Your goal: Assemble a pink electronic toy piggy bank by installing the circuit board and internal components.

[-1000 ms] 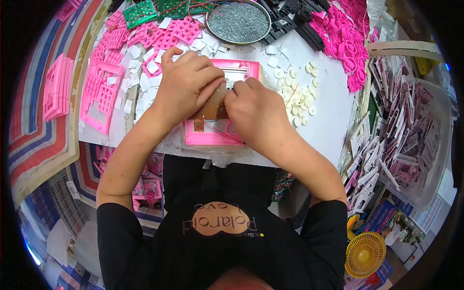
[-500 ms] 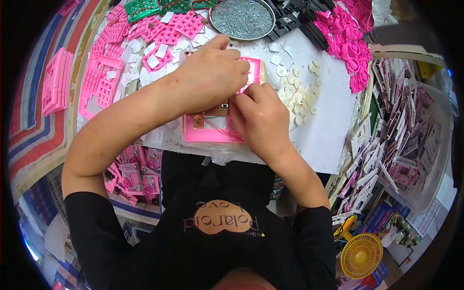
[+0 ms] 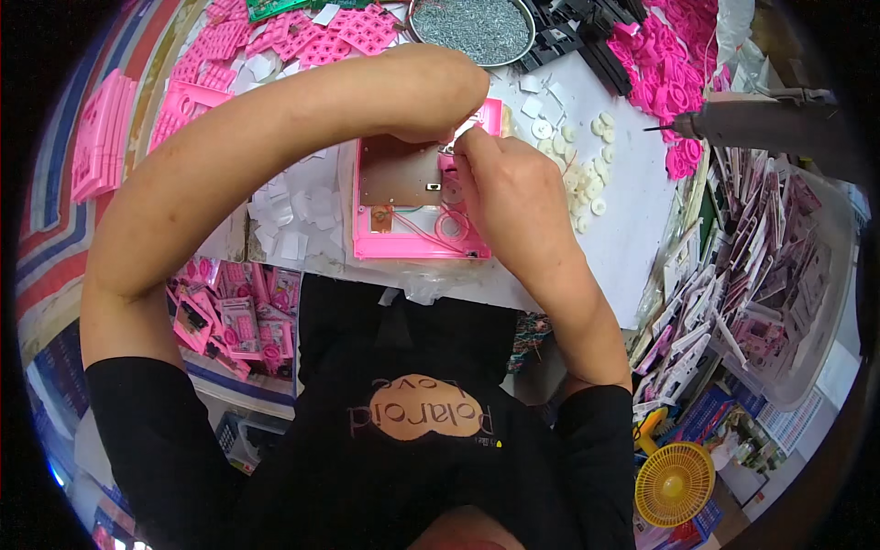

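A pink plastic casing [image 3: 403, 247] lies open side up at the front of the work table. In it sit a brown circuit board [image 3: 399, 170] with a small slide switch, a small copper-coloured plate [image 3: 380, 218] and thin red and green wires [image 3: 426, 236]. My right hand [image 3: 518, 183] leans over the casing's right side, its fingers pressed together at the board's right edge; what they pinch is hidden. My left hand [image 3: 445, 87] arches over the far end of the casing, bent at the wrist. Its fingers are out of sight beneath it.
White round plastic pieces [image 3: 591, 179] lie right of the casing. A tray of screws [image 3: 472, 32] stands behind. At the right hangs an electric screwdriver [image 3: 761, 126], above a clear bin [image 3: 825, 312] of printed parts. Pink keypads [image 3: 335, 37] and white squares [image 3: 293, 206] lie left.
My left hand has swung right and its wrist has bent, uncovering more of the circuit board. My right hand stays at the casing's right side. The screwdriver shows further into view.
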The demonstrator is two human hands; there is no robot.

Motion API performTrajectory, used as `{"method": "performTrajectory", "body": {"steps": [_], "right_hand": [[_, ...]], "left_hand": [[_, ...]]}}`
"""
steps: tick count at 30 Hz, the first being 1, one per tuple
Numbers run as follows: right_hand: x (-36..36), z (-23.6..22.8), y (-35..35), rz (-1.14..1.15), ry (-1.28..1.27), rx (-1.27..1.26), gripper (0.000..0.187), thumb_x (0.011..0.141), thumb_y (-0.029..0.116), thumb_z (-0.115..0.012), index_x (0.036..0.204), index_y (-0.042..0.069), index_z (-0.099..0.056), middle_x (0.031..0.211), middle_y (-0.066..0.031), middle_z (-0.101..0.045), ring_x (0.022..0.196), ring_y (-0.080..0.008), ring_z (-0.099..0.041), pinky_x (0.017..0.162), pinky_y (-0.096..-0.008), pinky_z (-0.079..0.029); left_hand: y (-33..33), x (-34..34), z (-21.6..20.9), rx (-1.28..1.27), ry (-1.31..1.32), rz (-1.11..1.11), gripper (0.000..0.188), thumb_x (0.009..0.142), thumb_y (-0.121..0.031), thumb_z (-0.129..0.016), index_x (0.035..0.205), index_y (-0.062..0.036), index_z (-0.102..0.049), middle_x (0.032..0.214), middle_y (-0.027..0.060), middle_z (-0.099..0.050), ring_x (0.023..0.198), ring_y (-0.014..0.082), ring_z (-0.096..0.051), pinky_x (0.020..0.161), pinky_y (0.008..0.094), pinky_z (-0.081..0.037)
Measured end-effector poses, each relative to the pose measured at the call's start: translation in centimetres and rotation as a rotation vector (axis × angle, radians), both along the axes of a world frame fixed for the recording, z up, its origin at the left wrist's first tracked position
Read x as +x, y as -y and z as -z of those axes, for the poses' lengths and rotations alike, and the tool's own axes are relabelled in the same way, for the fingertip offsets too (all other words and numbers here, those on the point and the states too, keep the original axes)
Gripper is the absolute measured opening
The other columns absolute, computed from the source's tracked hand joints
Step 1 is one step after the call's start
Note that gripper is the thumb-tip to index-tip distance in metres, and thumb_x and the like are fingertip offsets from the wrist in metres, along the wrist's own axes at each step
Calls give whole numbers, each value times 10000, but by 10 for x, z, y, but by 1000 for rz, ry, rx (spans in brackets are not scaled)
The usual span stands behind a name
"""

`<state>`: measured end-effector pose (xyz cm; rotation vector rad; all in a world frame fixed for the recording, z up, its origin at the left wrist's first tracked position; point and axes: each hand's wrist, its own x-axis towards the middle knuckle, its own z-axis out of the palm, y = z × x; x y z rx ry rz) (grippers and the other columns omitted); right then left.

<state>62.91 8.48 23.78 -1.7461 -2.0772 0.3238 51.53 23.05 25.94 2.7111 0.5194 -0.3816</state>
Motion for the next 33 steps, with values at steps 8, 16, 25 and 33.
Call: {"method": "performTrajectory", "body": {"steps": [8,16,25,33], "right_hand": [[9,27,-12,41,-136,160,130,784,135,-746,855,70,-659,842,-61,-595,830,-285,-543,656,-398,-478],[18,20,-18,-176,-53,187,113,763,108,-730,865,63,-711,849,-62,-610,847,-270,-575,688,-383,-509],[22,-3,-13,-324,168,67,169,754,102,-703,915,82,-752,878,-22,-660,896,-239,-617,725,-359,-550],[2,14,1,-157,168,180,283,790,113,-670,1058,25,-702,888,-58,-615,918,-238,-584,756,-379,-479]], "left_hand": [[-7,-10,8,-33,112,40,169,762,-148,-709,771,21,-712,741,221,-672,718,392,-669,681,462,-539],[-4,-15,20,-2,167,13,165,790,-160,-671,796,-2,-720,763,206,-675,757,384,-677,691,457,-549],[-5,-12,15,15,106,49,159,796,-145,-652,784,1,-713,791,209,-683,774,387,-682,711,459,-550],[3,-19,20,136,137,188,117,779,-74,-646,857,7,-682,827,205,-693,815,370,-694,739,434,-557]]}}
